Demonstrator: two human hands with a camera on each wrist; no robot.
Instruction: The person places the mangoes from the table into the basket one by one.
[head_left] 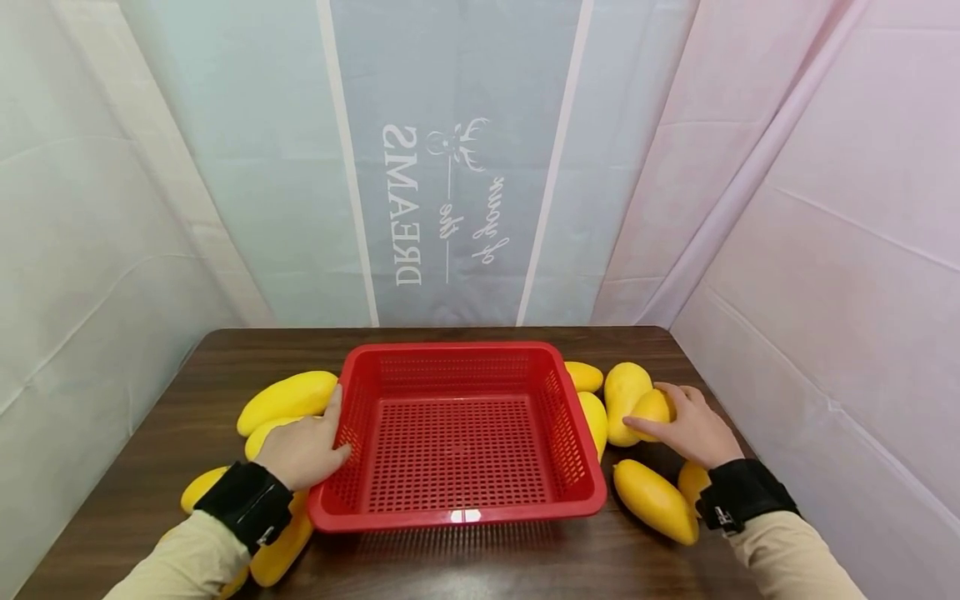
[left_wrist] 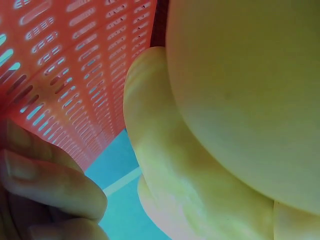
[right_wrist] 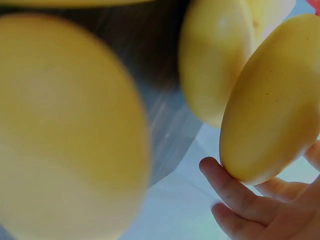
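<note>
A red rectangular plastic basket [head_left: 390,523] with slotted walls stands at the middle of the table. My left hand [head_left: 300,450] grips its left side, with the thumb over the rim; in the left wrist view the fingers [left_wrist: 55,192] curl outside the slotted wall. To the right, my right hand [head_left: 701,429] holds a yellow mango [head_left: 652,411] between thumb and fingers, beside a larger pale mango [head_left: 627,392]. The right wrist view shows the held mango [right_wrist: 272,100] tilted, its lower end against the fingers.
Several mangoes lie left of the basket, one long mango [head_left: 288,400] behind my left hand and another [head_left: 281,546] in front. On the right, a mango [head_left: 656,500] lies before my right hand, and more touch the basket's right side. Cloth curtains [head_left: 457,67] surround the brown table [head_left: 480,571].
</note>
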